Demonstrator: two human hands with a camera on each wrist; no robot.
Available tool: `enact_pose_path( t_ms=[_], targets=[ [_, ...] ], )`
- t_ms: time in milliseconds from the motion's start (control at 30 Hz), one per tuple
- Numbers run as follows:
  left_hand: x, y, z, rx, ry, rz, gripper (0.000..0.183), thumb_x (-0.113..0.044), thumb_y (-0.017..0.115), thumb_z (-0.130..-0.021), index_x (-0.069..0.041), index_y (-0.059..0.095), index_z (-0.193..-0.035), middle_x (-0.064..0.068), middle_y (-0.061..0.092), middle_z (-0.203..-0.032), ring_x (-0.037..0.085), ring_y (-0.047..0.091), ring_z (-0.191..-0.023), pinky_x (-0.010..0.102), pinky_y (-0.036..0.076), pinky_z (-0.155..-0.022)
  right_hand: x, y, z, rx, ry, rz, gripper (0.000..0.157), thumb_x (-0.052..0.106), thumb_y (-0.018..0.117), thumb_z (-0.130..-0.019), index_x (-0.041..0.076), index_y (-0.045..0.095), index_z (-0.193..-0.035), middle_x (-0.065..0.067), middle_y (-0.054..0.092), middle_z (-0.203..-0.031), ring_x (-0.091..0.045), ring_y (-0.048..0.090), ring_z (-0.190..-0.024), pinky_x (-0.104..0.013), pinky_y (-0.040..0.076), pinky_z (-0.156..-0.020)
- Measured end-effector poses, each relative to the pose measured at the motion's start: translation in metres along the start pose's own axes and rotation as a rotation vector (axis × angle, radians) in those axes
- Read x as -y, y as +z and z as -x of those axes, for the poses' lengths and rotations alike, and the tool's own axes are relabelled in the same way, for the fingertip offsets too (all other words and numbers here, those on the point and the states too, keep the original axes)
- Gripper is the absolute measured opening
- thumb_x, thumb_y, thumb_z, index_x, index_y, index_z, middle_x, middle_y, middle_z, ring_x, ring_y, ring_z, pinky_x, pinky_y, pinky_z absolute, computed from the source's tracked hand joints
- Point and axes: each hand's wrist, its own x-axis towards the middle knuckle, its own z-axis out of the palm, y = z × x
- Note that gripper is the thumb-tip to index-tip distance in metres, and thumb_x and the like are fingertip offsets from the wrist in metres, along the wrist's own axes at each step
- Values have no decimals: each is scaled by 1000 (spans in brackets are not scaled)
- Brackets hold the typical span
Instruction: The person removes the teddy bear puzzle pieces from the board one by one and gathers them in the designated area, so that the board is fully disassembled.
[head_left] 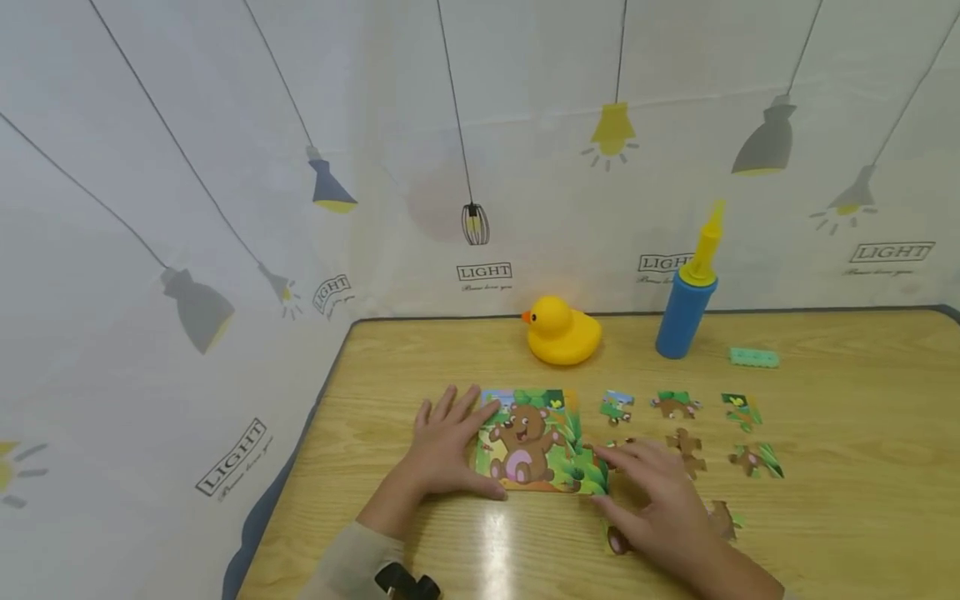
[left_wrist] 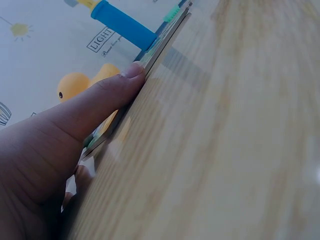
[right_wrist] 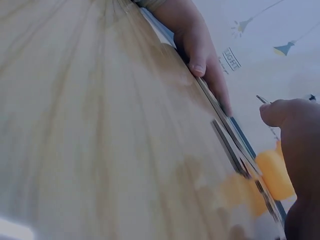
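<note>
A bear picture puzzle (head_left: 525,442) lies flat on the wooden table. Spread around its left side, my left hand (head_left: 448,446) rests with the index finger over the upper left part and the thumb along the near edge. In the left wrist view that thumb (left_wrist: 112,90) touches the puzzle's edge. My right hand (head_left: 660,504) pinches a green puzzle piece (head_left: 595,471) between thumb and fingers at the puzzle's lower right corner. From the right wrist, the thumb (right_wrist: 280,112) has a thin piece edge beside it, raised above the table; the fingers are mostly hidden.
Several loose pieces, such as a bear-face piece (head_left: 675,406) and a brown piece (head_left: 687,450), lie to the right, some partly under my right hand. Behind stand a yellow duck (head_left: 564,333), a blue pump (head_left: 684,317) and a green block (head_left: 753,357), near the printed wall cloth (head_left: 405,267).
</note>
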Motion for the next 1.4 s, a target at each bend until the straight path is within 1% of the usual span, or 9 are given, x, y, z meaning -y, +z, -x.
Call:
enact_pose_path(
  t_ms=[100, 267, 500, 667, 733, 967, 1100, 1200, 1400],
  targets=[
    [-1, 0, -1, 3, 1, 3, 132, -87, 83, -62, -34, 30, -170, 7, 13, -179, 42, 2, -163, 73, -1, -122, -8, -11, 7, -16, -18, 15, 66, 12, 99, -72, 16, 76, -133, 8, 72, -121, -14, 57, -110, -31, 40, -97],
    [0, 0, 0, -15, 16, 36, 132, -87, 83, -61, -32, 33, -170, 10, 14, -179, 44, 3, -162, 75, -2, -121, -23, -32, 17, -60, -17, 53, 66, 9, 98, -70, 12, 76, -131, 6, 74, -117, -15, 57, -106, -24, 39, -96],
    [2, 2, 1, -24, 25, 49, 133, -89, 81, -60, -32, 32, -170, 9, 14, -179, 45, 2, -162, 76, -3, -120, -42, -61, 34, -111, 70, 151, 70, 4, 99, -66, 10, 76, -132, 3, 74, -113, -11, 56, -106, -17, 35, -97],
    [3, 2, 1, -6, 3, 17, 132, -87, 83, -61, -33, 32, -170, 8, 13, -179, 43, 2, -162, 75, -2, -121, -56, -80, 43, -167, 102, 151, 73, -3, 98, -63, 9, 76, -131, 0, 76, -108, -5, 54, -109, -13, 32, -99],
    [2, 2, 2, -1, -5, 1, 133, -86, 84, -61, -34, 31, -170, 7, 12, -179, 43, 2, -162, 74, -2, -121, -60, -87, 48, -177, 138, 161, 72, -1, 99, -64, 11, 77, -131, 0, 75, -108, -3, 53, -109, -11, 32, -97],
    [-1, -2, 2, -1, -9, -4, 132, -86, 84, -61, -34, 32, -170, 6, 13, -179, 42, 3, -163, 74, -1, -122, -73, -110, 65, -112, 338, 212, 63, 17, 99, -76, 20, 75, -135, -4, 72, -117, 3, 47, -113, -10, 30, -88],
    [-3, -2, 3, 2, -12, -2, 133, -86, 84, -61, -33, 31, -170, 6, 12, -179, 42, 3, -163, 73, -2, -122, -80, -123, 73, -90, 360, 226, 61, 20, 98, -78, 22, 75, -134, 5, 68, -121, 11, 44, -115, -5, 29, -86],
    [-3, -1, 2, 3, -8, -3, 132, -86, 84, -61, -34, 31, -170, 6, 12, -179, 42, 2, -163, 73, -2, -122, -84, -129, 77, -61, 356, 214, 61, 17, 99, -77, 19, 75, -133, 6, 67, -123, 13, 43, -115, -1, 28, -88],
    [-1, 0, 0, -10, 13, 25, 132, -85, 84, -61, -31, 32, -170, 10, 13, -179, 45, 3, -162, 75, -2, -121, -88, -140, 86, 51, 441, 227, 57, 27, 98, -80, 16, 76, -131, -12, 70, -125, 16, 41, -110, 1, 29, -83]
  ],
)
